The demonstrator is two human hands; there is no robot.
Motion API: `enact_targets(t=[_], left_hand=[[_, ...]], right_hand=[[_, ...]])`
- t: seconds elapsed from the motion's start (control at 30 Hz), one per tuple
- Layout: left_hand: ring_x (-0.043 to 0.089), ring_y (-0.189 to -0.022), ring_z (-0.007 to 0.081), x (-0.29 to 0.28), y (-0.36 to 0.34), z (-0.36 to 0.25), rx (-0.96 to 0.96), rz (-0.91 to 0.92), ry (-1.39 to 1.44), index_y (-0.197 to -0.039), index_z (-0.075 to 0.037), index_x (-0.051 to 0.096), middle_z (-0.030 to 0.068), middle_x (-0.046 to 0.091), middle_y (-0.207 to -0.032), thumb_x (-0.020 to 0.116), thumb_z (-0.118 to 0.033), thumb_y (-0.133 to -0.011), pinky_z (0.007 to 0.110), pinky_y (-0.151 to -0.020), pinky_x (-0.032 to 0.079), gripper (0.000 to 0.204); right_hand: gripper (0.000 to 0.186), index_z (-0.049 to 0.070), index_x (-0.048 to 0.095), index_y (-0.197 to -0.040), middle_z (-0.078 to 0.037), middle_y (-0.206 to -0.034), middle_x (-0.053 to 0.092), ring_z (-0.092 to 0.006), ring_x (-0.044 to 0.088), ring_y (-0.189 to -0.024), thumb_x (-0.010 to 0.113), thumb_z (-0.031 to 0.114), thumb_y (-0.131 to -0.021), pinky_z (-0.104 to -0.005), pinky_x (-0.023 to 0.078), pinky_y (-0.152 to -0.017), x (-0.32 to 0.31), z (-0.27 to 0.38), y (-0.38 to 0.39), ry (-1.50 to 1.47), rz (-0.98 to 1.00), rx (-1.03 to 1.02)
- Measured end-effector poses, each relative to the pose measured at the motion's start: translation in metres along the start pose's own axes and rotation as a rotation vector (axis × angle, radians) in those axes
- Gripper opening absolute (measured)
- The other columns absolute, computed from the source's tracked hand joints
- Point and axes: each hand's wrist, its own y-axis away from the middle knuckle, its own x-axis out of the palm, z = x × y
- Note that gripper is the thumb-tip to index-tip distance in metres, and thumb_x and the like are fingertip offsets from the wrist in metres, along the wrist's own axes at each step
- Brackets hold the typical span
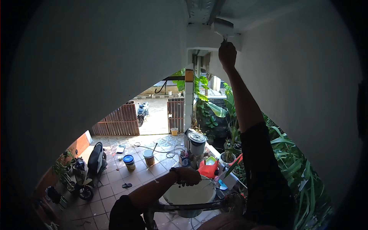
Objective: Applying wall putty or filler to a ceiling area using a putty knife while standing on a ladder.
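Porch, viewed from high up: pale walls (96, 57) slope to either side, with tiled floor (109, 176) beneath the bucket and a barred gate (119, 119) far beyond it.

Bucket (190, 213), one: wide, round, pale stuff inside; a dark ladder bar (180, 207) crosses its near side.

Left hand (188, 176), one: at the bucket's far rim, fingers curled; I cannot tell whether they grip anything.

Right hand (227, 55), one: high above the bucket, fingers wrapped around the handle of a wide-headed tool (223, 28). I see the head up by the pale beam (197, 35); brush or scraper, I cannot tell.

Left of the bucket: blue-lidded pail (129, 163), parked scooter (96, 165). Just beyond it: red bag (208, 168).

Progress, my judgement: under way. Walls look evenly pale; the ridged strip (200, 10) overhead looks uncoated. Which patches are finished, I cannot tell.
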Motion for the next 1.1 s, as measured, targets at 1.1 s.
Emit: enact_targets(t=[1.1], left_hand=[[0.053,-0.053,0.0122,0.003,0.018,-0.018,0.003,0.094,0.013,-0.083,-0.009,0.055,0.0002,0.053,-0.066,0.046,-0.024,-0.090,0.026,-0.045,0.045,0.019]], right_hand=[[0.020,0.006,0.043,-0.100,-0.013,-0.056,0.058,-0.0337,0.062,-0.054,0.043,0.025,-0.093,-0.0418,0.049,-0.047,-0.102,0.087,-0.022,-0.041,-0.223,-0.264]])
